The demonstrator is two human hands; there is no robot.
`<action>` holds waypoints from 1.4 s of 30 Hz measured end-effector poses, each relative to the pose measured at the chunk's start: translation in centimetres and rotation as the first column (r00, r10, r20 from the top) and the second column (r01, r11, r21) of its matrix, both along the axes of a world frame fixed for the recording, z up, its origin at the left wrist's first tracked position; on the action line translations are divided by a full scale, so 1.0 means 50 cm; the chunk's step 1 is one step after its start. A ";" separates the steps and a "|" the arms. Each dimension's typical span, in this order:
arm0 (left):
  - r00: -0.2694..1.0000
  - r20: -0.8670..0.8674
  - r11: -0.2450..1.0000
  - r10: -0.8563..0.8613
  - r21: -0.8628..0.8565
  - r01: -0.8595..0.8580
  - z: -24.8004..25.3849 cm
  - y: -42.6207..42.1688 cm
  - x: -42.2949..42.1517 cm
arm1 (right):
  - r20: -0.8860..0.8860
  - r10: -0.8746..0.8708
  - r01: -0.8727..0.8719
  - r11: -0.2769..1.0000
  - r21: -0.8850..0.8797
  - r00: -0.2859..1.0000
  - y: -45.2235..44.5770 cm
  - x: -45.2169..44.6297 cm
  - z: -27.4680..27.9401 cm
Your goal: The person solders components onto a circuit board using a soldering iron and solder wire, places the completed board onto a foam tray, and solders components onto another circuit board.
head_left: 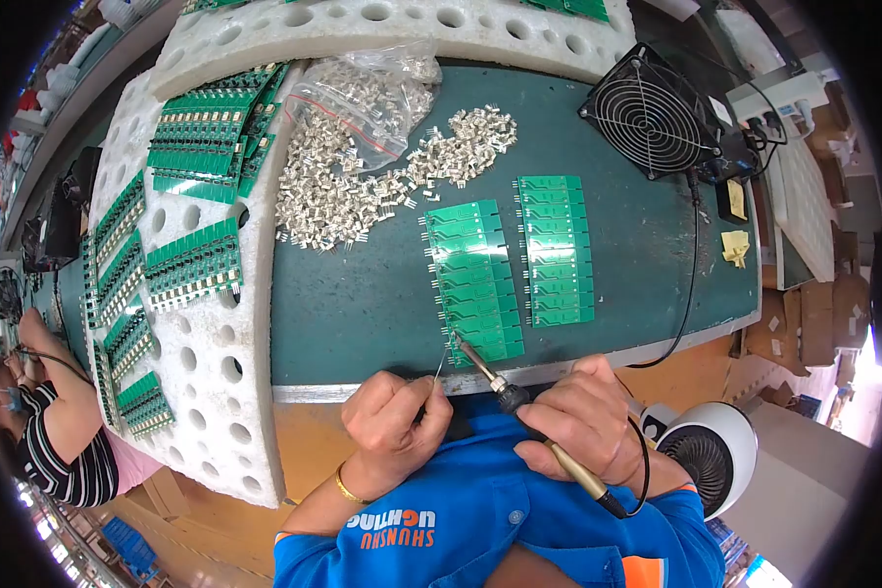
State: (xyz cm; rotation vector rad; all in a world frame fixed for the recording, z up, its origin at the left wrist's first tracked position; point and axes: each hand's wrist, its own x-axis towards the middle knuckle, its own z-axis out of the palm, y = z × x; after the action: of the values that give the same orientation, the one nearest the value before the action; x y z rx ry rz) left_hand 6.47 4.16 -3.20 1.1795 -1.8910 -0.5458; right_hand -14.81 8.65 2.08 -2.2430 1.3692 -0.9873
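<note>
My right hand (583, 416) is closed around a soldering iron (498, 387), whose tip touches or almost touches the lower left edge of a green circuit board panel (475, 284). Pinched in the fingers of my left hand (397, 416) is a thin solder wire (440, 366), its end close to the iron's tip. A second circuit board panel (557, 250) lies flat just to the right of the first. Small white connectors (338, 191) with metal pins are heaped behind them, partly under a clear plastic bag (377, 108).
White foam trays (201, 367) with round holes carry stacked circuit boards (201, 132) at the left. A black fan (650, 116) stands at the back right, its cable crossing the green table (637, 333). A white fan (710, 456) is by my right arm. Another person (64, 421) sits far left.
</note>
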 end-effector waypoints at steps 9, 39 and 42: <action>1.000 -0.011 1.000 0.020 0.004 -0.020 -0.002 0.001 -0.001 | -0.014 0.008 -0.008 1.000 -0.007 1.000 0.001 0.001 -0.001; 1.000 -0.012 1.000 -0.002 -0.014 0.002 -0.005 0.000 0.001 | -0.016 -0.007 0.007 1.000 -0.020 1.000 0.005 0.002 -0.005; 1.000 -0.012 1.000 -0.003 -0.017 0.003 -0.005 0.000 0.000 | -0.011 -0.007 0.007 1.000 -0.024 1.000 0.004 0.003 -0.005</action>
State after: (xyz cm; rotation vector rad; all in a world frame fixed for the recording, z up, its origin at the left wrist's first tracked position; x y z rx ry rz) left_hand 6.49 4.15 -3.47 1.1603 -1.8838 -0.5364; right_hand -14.63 8.84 1.82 -2.2651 1.3780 -1.0001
